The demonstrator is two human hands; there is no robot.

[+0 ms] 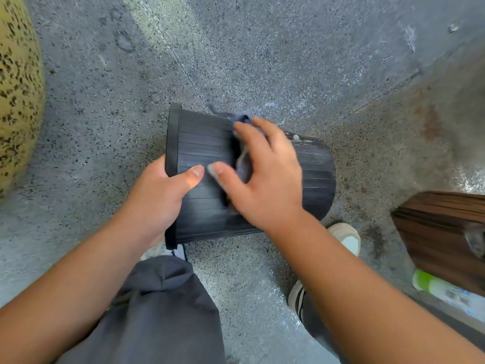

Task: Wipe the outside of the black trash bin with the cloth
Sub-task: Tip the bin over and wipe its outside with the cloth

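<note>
The black ribbed trash bin [207, 143] lies on its side above the floor, rim to the left, base to the right. My left hand [157, 195] grips the rim, thumb lying across the outer wall. My right hand [265, 174] presses a dark blue-grey cloth [242, 164] flat against the bin's upper side, fingers spread and slightly blurred. Most of the cloth is hidden under the palm; a corner sticks out beyond the fingertips at the far edge.
Speckled grey concrete floor [262, 61] lies all around. A brown wooden piece of furniture [446, 232] stands at the right, with a green-and-white spray can [441, 287] lying beside it. A yellow spotted object [18, 88] fills the left edge. My legs and shoes are below the bin.
</note>
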